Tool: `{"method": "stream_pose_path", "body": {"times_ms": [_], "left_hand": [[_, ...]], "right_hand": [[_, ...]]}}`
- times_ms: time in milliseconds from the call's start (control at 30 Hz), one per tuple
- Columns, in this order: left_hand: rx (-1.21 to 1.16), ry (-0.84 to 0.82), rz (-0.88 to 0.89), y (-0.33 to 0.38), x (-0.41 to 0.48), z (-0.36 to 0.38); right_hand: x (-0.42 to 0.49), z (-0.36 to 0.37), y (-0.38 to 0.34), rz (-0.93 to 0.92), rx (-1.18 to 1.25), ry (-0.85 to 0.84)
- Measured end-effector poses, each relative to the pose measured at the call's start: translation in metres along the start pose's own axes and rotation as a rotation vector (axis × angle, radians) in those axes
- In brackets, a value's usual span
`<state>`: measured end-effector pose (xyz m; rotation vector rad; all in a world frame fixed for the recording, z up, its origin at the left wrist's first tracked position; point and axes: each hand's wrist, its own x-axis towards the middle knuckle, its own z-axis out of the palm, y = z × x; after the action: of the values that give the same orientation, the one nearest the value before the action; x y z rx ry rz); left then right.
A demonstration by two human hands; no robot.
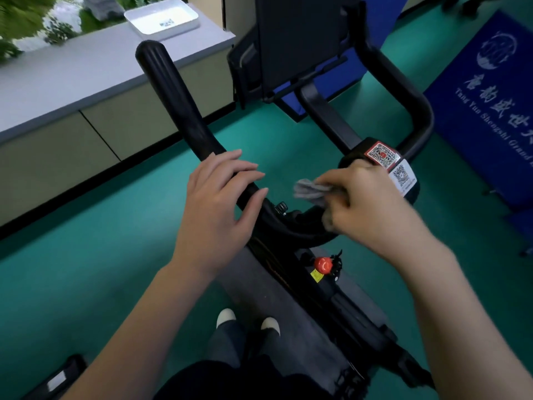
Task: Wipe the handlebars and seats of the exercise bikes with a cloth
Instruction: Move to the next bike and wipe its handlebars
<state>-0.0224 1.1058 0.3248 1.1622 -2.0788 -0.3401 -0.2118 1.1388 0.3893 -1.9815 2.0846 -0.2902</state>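
Observation:
A black exercise bike fills the middle of the head view. Its left handlebar runs up and left; the right handlebar loops round on the right. My left hand lies over the lower end of the left handlebar, fingers spread and lightly curled. My right hand is closed on a crumpled grey cloth and presses it on the centre of the handlebar, beside the QR-code stickers. The seat is out of view.
The bike's dark console stands ahead, with a red knob on the frame below my hands. A grey counter with a white tray runs along the left. A blue banner stands right. Green floor lies around; my shoes show below.

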Motion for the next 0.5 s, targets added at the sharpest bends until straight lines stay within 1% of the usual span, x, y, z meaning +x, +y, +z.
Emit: {"method": "stream_pose_path", "body": {"times_ms": [100, 233, 333, 400, 500], "left_hand": [[0.012, 0.002, 0.001, -0.001, -0.002, 0.001], [0.025, -0.001, -0.003, -0.001, -0.003, 0.002], [0.023, -0.004, -0.006, 0.0, -0.003, 0.002], [0.018, -0.013, -0.012, 0.0, -0.003, 0.002], [0.002, -0.016, -0.023, 0.001, -0.005, 0.003]], "right_hand": [[-0.003, 0.014, -0.023, -0.099, 0.109, -0.03], [-0.002, 0.018, -0.015, -0.144, 0.081, -0.134], [0.002, 0.014, 0.003, -0.222, 0.012, -0.197], [0.007, 0.011, 0.018, -0.227, -0.052, -0.16], [0.013, 0.002, 0.049, -0.196, -0.102, 0.021]]}}
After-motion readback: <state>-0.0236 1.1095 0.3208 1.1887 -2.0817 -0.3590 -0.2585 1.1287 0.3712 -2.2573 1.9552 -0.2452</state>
